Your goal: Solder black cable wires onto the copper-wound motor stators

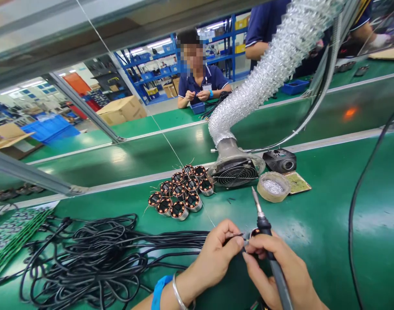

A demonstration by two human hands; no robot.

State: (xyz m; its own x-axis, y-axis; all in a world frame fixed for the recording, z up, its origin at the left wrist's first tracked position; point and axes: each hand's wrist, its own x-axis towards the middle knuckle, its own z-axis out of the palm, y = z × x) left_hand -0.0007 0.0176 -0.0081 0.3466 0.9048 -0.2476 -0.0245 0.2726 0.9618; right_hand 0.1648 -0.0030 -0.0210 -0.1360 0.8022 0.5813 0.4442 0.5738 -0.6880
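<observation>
My left hand (pixel 221 249) is closed in a pinch at the end of a black cable (pixel 184 237); a thin dark piece sticks out between its fingers. My right hand (pixel 277 267) holds a soldering iron (pixel 264 224), tip pointing up and away. Its thumb and fingertips meet my left fingertips at the small wire ends, whose details are hidden. A copper-wound motor stator (pixel 254 233) shows partly behind my right fingers. A thin solder wire (pixel 171 146) runs from above down toward my left hand.
Several stators (pixel 179 209) stand grouped behind a heap of black cables (pixel 96 258). Circuit boards (pixel 19 237) lie at left. A fume extractor (pixel 237 172) with silver duct (pixel 264 73), a solder iron stand (pixel 280 160) and a round tub (pixel 273 189) stand beyond. Co-workers (pixel 200 86) sit opposite.
</observation>
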